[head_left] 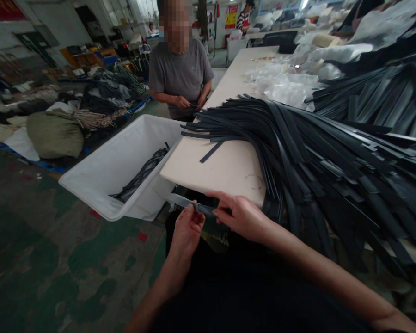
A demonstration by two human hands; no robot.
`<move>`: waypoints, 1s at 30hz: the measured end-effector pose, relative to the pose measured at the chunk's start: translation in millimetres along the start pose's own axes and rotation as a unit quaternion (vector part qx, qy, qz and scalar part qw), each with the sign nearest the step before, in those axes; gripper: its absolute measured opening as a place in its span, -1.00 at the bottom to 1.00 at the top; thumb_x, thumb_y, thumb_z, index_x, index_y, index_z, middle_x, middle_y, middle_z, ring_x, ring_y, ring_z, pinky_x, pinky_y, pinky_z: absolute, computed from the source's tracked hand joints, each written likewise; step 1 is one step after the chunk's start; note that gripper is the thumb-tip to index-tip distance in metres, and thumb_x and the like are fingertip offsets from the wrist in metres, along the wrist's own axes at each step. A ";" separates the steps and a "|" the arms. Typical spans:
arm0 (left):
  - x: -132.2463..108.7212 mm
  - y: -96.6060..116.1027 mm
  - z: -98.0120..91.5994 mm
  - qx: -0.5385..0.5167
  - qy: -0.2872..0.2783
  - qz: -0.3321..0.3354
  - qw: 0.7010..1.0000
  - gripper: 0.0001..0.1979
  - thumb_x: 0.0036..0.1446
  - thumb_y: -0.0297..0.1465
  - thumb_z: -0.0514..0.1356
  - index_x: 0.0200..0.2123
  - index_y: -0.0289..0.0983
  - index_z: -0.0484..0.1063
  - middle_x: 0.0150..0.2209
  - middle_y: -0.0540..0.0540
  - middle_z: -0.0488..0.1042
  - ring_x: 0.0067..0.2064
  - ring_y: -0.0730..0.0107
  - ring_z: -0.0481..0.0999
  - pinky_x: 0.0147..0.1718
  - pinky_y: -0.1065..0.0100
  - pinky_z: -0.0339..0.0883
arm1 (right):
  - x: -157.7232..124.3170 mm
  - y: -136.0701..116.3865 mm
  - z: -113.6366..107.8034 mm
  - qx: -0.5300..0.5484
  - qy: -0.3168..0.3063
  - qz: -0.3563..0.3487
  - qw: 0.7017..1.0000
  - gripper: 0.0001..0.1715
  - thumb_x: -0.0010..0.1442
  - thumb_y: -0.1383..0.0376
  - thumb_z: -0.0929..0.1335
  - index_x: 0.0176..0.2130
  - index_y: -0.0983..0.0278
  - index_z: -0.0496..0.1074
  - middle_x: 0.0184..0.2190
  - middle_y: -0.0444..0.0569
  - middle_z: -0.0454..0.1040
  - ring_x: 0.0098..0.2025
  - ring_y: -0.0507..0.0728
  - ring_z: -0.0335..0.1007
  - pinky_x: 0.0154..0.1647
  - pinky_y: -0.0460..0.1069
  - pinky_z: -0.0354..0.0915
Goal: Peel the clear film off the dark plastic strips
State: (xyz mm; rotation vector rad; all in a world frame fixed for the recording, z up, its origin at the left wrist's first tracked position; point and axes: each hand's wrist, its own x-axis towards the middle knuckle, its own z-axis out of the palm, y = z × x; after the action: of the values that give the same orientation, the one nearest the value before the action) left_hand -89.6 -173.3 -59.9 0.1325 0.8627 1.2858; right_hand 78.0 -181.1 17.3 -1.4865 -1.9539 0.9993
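Observation:
Between my two hands a dark strap (pixel 204 209) is stretched just off the table's near edge. My left hand (pixel 187 226) pinches it near one end, and a paler flat end sticks out to the left. Thumb and fingers of my right hand (pixel 235 212) close on the other end, with the index finger extended along the top. A large heap of long black straps (pixel 291 134) drapes over the table (pixel 225 162) to the right of my hands. One loose strap end (pixel 211 151) lies apart on the tabletop.
A white plastic bin (pixel 107 185) with several black straps (pixel 142 173) inside stands left of the table. Across the corner, a person in a grey shirt (pixel 180 69) handles something small. Clear plastic bags (pixel 280 85) lie farther back. Sacks (pixel 55 134) and bundles cover the floor at left.

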 end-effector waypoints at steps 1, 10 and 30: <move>-1.7 -4.0 0.2 0.006 -0.025 -0.013 1.000 -0.86 -0.04 -0.47 0.43 -0.35 -0.35 0.58 -0.39 -0.05 0.61 -0.38 0.47 0.57 -0.38 0.48 0.43 | 2.6 0.7 3.1 -0.008 0.000 -0.001 1.000 -0.45 0.22 0.33 0.29 0.20 0.24 0.35 -0.47 -0.13 0.55 -0.48 0.05 0.39 -0.45 -0.07 0.15; 8.6 16.9 11.0 -0.017 0.066 0.009 0.998 -0.84 0.23 -0.57 0.19 -0.38 -0.35 0.55 -0.40 -0.04 0.59 -0.40 0.54 0.56 -0.41 0.50 0.43 | -2.6 -0.1 -10.0 0.018 0.004 0.005 1.000 -0.42 0.20 0.35 0.30 0.21 0.24 0.33 -0.46 -0.13 0.56 -0.51 0.03 0.38 -0.45 -0.08 0.15; 19.3 10.5 4.3 -0.053 0.052 -0.102 0.992 -0.80 0.28 -0.50 0.14 -0.36 -0.31 0.54 -0.50 0.00 0.55 -0.54 0.57 0.49 -0.50 0.51 0.40 | -53.6 -0.3 -51.8 -0.002 0.054 -0.312 0.949 -0.72 0.32 0.41 0.30 0.00 0.25 0.45 -0.20 0.00 0.52 -0.22 0.03 0.48 -0.23 -0.10 0.37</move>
State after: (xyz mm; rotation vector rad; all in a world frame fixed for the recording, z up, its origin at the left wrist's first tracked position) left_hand -94.6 -151.5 -60.7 -0.1067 0.8717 1.1508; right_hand 131.9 -218.9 52.1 -0.7993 -2.1323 0.6122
